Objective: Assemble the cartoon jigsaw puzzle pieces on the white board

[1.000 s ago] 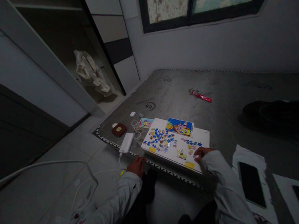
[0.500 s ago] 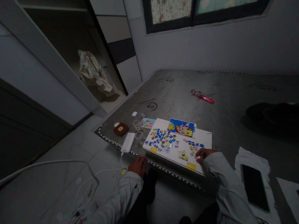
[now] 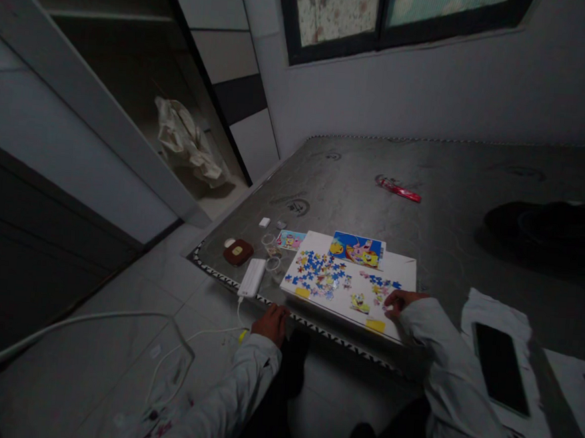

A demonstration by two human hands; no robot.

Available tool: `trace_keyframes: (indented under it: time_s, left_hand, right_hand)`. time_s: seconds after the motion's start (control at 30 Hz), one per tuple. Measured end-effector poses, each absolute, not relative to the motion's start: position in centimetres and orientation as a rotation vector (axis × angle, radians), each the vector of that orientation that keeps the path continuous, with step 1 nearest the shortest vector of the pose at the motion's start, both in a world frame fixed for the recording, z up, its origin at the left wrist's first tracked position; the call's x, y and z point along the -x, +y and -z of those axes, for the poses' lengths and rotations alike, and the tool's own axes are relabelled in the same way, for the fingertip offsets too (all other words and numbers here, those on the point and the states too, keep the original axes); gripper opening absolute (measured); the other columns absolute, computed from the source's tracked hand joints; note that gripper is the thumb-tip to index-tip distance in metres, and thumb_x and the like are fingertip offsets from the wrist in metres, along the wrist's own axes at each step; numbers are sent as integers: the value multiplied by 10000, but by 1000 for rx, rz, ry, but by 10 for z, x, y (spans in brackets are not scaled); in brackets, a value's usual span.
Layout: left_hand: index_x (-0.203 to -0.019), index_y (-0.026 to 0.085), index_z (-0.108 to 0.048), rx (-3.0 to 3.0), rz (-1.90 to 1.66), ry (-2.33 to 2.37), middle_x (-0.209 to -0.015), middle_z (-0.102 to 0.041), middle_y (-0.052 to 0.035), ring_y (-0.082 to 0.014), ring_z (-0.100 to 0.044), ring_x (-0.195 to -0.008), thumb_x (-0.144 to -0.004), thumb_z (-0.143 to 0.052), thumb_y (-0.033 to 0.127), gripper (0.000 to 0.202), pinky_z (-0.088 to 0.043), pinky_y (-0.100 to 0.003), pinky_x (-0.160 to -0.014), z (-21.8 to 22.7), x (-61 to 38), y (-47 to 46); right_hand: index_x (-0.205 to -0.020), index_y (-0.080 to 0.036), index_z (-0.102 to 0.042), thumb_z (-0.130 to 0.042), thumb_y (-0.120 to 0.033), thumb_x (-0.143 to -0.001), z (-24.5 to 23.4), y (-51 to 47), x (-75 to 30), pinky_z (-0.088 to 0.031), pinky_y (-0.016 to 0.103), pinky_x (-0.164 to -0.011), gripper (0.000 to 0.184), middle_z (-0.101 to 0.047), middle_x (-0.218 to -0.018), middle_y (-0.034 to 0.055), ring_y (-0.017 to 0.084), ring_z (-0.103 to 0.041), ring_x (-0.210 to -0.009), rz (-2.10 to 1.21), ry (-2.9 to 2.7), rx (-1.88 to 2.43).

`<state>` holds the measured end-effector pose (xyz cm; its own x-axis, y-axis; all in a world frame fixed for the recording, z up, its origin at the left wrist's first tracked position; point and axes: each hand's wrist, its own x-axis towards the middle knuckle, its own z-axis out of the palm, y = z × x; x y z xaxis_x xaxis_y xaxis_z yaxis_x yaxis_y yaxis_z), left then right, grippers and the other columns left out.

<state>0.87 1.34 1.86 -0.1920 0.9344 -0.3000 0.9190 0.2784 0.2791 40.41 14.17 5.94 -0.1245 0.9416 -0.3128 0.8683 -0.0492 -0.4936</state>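
Note:
A white board point(image 3: 399, 270) lies near the front edge of a grey mattress point(image 3: 422, 221). Several loose jigsaw pieces point(image 3: 319, 274), mostly blue, are scattered on it. A cartoon reference picture point(image 3: 356, 249) rests at the board's far edge. My right hand point(image 3: 397, 301) sits on the board's near right part, fingers curled over pieces there; what it holds is too small to see. My left hand point(image 3: 272, 323) rests at the mattress edge just left of the board, fingers bent down.
A white power bank point(image 3: 251, 277) with a cable, a brown round case point(image 3: 238, 251), a small card point(image 3: 291, 239) and small rings lie left of the board. A red packet point(image 3: 399, 189) lies farther back. A dark phone point(image 3: 501, 368) on white cloth is at the right.
The view has shifted slightly. My right hand stays on the board's near right part with only small finger movement. My left hand keeps its place at the mattress edge.

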Motion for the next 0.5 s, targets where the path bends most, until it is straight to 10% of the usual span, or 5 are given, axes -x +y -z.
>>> trace_keyframes:
  time_s: [0.5]
  left_hand:
    - [-1327,279,-747,-1642,-59,2136,-1446,-699,-74,-205,-710,-1197,-1125,-457,269,354,-551,-308,-869,-25,-10,13]
  right_hand:
    - [-868,-272,-828,-825,-196,-738,-64,142,-408,-554,263,-761,150,-785,-766,-24,166,-728,-753,-946,-2113,1913]
